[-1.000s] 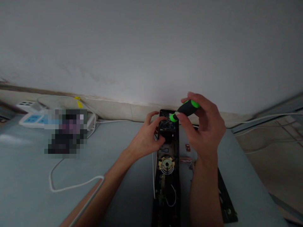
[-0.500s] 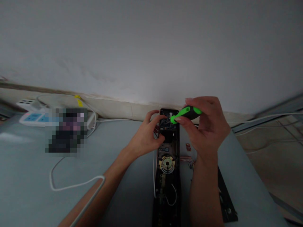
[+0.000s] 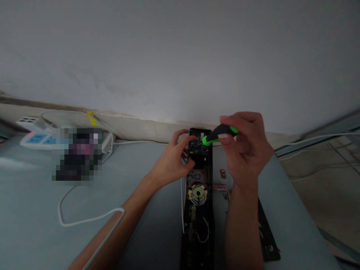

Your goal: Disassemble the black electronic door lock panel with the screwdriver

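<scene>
A green-and-black screwdriver (image 3: 218,134) is pinched between the thumb and fingers of my right hand (image 3: 247,146). Its tip end points down and left into the far end of a long, narrow black device housing (image 3: 198,228); the tip itself is too small to make out. My left hand (image 3: 177,157) grips that far end at its left side, thumb and fingers curled around a dark circuit board (image 3: 199,147). Nearer to me, the opened housing shows a round speaker (image 3: 198,193) and a thin loose white wire (image 3: 208,228).
Small reddish metal parts (image 3: 223,173) lie right of the housing, and a black panel (image 3: 267,232) lies behind my right forearm. A white power strip (image 3: 33,141) and a pixelated object (image 3: 78,153) are at left. A white cable (image 3: 90,222) crosses my left forearm. The wall stands behind.
The screwdriver handle has turned in my right hand: its green strip faced up before, and black shows there now. My left hand stays at the same spot.
</scene>
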The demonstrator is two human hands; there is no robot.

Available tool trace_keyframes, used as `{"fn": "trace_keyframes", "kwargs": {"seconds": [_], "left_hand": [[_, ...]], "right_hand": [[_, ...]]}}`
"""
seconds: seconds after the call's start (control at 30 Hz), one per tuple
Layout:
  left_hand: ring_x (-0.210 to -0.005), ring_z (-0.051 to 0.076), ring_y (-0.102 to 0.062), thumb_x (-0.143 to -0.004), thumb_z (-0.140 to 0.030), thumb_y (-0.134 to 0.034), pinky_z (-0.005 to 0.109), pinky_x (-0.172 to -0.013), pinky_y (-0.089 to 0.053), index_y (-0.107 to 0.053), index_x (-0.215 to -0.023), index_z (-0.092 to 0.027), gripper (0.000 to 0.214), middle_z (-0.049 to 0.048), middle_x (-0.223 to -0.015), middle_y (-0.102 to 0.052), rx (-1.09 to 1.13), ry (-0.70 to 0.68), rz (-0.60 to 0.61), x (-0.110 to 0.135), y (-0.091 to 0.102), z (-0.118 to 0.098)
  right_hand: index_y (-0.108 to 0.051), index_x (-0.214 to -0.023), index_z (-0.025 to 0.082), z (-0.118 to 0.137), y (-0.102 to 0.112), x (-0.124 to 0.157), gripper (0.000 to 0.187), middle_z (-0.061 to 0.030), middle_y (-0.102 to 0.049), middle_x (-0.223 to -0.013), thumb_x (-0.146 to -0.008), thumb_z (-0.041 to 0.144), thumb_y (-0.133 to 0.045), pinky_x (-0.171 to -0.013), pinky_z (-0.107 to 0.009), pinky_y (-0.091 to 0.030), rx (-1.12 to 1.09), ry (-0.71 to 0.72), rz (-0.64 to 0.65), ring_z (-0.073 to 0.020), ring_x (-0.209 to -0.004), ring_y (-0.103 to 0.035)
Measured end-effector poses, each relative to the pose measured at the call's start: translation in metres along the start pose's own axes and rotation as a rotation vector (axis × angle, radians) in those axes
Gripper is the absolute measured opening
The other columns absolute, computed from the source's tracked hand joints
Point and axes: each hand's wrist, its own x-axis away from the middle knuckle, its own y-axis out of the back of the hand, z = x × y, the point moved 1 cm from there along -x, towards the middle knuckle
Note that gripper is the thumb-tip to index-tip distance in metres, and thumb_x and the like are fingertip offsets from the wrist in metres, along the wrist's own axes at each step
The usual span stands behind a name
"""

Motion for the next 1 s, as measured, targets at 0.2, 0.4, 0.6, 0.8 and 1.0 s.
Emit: {"fn": "trace_keyframes", "kwargs": {"seconds": [0.2,0.4,0.6,0.8,1.0], "left_hand": [[-0.072,0.007,-0.065,-0.073,-0.002,-0.061,0.036,-0.077,-0.067,-0.053,-0.135,-0.024,0.066,0.0121,-0.155,-0.037,0.009,-0.016,0.002,0.000,0.000,0.002],[-0.070,0.007,-0.065,-0.074,-0.001,-0.060,0.036,-0.078,-0.067,-0.053,-0.134,-0.023,0.065,0.0132,-0.156,-0.037,0.000,-0.009,0.007,0.000,0.001,-0.001],[-0.071,0.006,-0.065,-0.073,-0.001,-0.060,0.033,-0.076,-0.066,-0.054,-0.132,-0.023,0.064,0.0113,-0.155,-0.037,0.017,-0.017,0.000,0.000,0.001,0.000],[-0.068,0.004,-0.064,-0.074,-0.001,-0.061,0.033,-0.076,-0.067,-0.054,-0.132,-0.022,0.062,0.0127,-0.156,-0.035,0.024,-0.027,-0.007,0.001,0.001,0.003],[-0.069,0.006,-0.065,-0.073,0.000,-0.062,0.033,-0.076,-0.067,-0.054,-0.130,-0.021,0.061,0.0144,-0.156,-0.036,0.007,-0.024,-0.005,0.000,0.001,0.003]], "right_hand": [[-0.066,-0.133,0.040,0.003,-0.001,0.002,0.040,0.0020,-0.074,-0.124,-0.099,0.020,-0.057,-0.094,-0.047,-0.062,-0.105,-0.085,0.082,-0.0210,-0.105,-0.073],[-0.076,-0.116,0.036,-0.002,-0.006,0.000,0.033,-0.0009,-0.070,-0.104,-0.087,0.020,-0.075,-0.076,-0.037,-0.062,-0.111,0.007,-0.013,-0.0188,-0.093,-0.068],[-0.063,-0.137,0.041,0.005,-0.009,0.004,0.048,-0.0001,-0.071,-0.126,-0.097,0.016,-0.058,-0.094,-0.048,-0.064,-0.150,-0.088,0.156,-0.0229,-0.110,-0.071],[-0.069,-0.129,0.040,0.001,-0.010,0.005,0.048,0.0004,-0.073,-0.116,-0.088,0.014,-0.073,-0.086,-0.042,-0.066,-0.146,-0.050,0.103,-0.0216,-0.101,-0.073],[-0.070,-0.126,0.037,0.002,-0.014,0.003,0.038,-0.0009,-0.068,-0.111,-0.091,0.022,-0.072,-0.082,-0.040,-0.064,-0.154,-0.038,0.108,-0.0191,-0.096,-0.070]]}}
